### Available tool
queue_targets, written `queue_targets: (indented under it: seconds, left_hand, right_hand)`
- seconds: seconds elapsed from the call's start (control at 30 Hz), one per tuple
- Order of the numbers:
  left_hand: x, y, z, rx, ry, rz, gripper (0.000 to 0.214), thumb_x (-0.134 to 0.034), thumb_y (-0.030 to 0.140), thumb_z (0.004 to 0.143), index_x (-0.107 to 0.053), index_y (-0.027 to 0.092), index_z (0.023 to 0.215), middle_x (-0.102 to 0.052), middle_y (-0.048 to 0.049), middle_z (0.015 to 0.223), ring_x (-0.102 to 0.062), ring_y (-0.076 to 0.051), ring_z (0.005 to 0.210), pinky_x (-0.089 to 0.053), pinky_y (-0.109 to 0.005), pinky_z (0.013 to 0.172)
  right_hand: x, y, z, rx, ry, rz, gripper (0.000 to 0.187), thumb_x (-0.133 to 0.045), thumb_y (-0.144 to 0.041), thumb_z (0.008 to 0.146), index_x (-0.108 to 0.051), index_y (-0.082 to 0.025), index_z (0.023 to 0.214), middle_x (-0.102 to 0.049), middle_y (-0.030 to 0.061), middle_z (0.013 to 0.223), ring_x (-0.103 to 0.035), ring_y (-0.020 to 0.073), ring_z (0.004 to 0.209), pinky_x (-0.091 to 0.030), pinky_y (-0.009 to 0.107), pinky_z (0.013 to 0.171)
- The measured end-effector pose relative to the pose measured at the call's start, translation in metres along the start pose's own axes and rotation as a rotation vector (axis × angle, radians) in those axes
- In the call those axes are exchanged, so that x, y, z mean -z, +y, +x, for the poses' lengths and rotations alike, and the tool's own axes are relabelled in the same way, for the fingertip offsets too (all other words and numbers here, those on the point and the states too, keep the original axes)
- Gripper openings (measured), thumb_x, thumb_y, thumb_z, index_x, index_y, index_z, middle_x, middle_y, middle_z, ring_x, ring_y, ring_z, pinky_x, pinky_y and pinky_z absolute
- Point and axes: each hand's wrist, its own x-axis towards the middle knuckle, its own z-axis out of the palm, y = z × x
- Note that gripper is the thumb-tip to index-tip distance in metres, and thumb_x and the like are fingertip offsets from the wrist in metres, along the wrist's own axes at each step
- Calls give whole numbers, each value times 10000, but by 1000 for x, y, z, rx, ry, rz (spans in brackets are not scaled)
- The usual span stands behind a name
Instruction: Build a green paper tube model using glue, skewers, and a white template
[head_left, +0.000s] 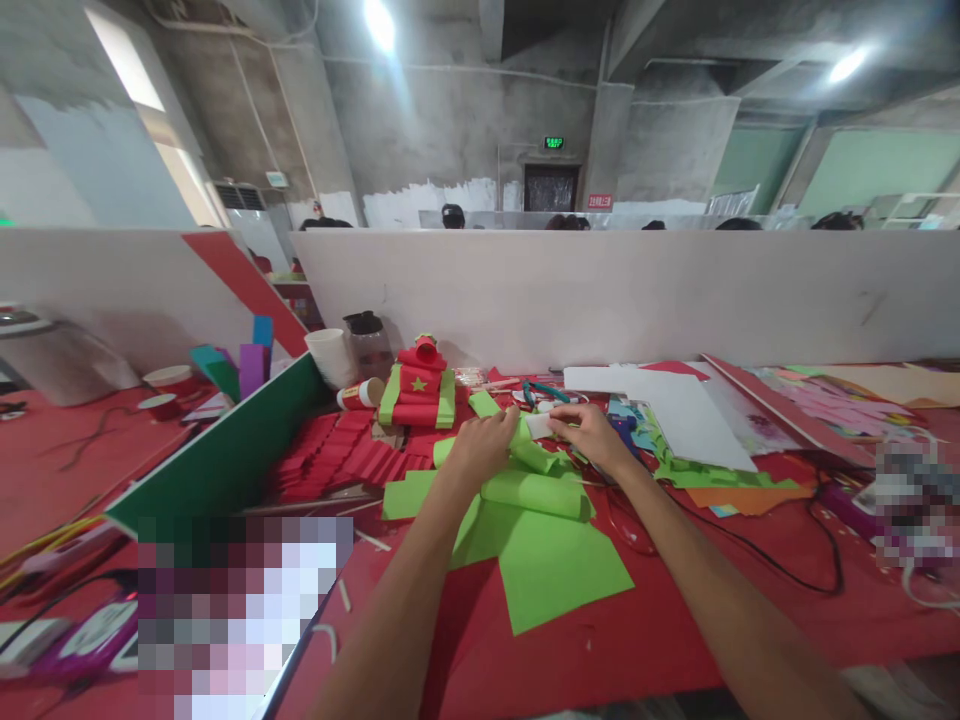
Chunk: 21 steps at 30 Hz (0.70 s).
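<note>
My right hand (589, 432) pinches a small white piece (538, 426), flat like card or foam, between thumb and fingertips. Just left of it, my left hand (487, 445) has its fingers closed on light green paper (534, 455); its fingertips are partly hidden. Below both hands lies a rolled green paper tube (534, 494), with flat green sheets (559, 570) spread under it. Behind my left hand stands a red and green paper model (418, 388) with a yellow star. A blue object (624, 428), partly hidden, is behind my right wrist.
Folded red paper strips (345, 455) lie beside a green board (225, 450) at left. White sheets (675, 405) and coloured scraps lie at right, with a black cable (750, 550) across the red table (600, 650). A white partition (525, 290) closes the back; a blurred-out screen is at lower left.
</note>
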Motion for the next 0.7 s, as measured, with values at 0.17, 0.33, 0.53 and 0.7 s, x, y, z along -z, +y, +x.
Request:
queue_targets:
  seconds: [0.17, 0.33, 0.53, 0.7]
  left_hand:
    - [-5, 0, 3, -63, 26, -6, 579, -570, 143, 814, -337, 201, 1341, -653, -123, 1105, -655, -284, 1013, -499, -363, 800]
    - [-5, 2, 3, -80, 41, -3, 499, -553, 122, 813, -386, 198, 1277, -657, -103, 1061, -665, -277, 964, -503, -358, 766]
    - [0, 3, -2, -115, 144, -105, 527, -597, 348, 867, -390, 221, 1335, -598, -119, 1247, -577, -289, 1143, -446, -405, 959]
    - [6, -7, -1, 42, 450, -306, 525, -421, 490, 950, -390, 210, 1394, -462, -131, 1433, -383, -292, 1354, -239, -481, 1152]
  right_hand:
    - [-5, -6, -2, -25, -48, 63, 278, -717, -447, 740, -714, -179, 815, -716, 50, 777, -638, 190, 679, -502, 312, 659]
    - [-14, -16, -5, -46, -86, 61, 280, -722, -444, 732, -703, -176, 814, -701, 41, 747, -615, 174, 642, -484, 293, 613]
    - [-11, -12, -4, -45, -73, 84, 274, -705, -433, 753, -691, -170, 825, -702, 45, 772, -629, 182, 692, -498, 300, 663]
    - [4, 6, 0, -55, 63, 124, 281, -708, -425, 747, -682, -168, 858, -715, 56, 840, -642, 190, 751, -508, 314, 715]
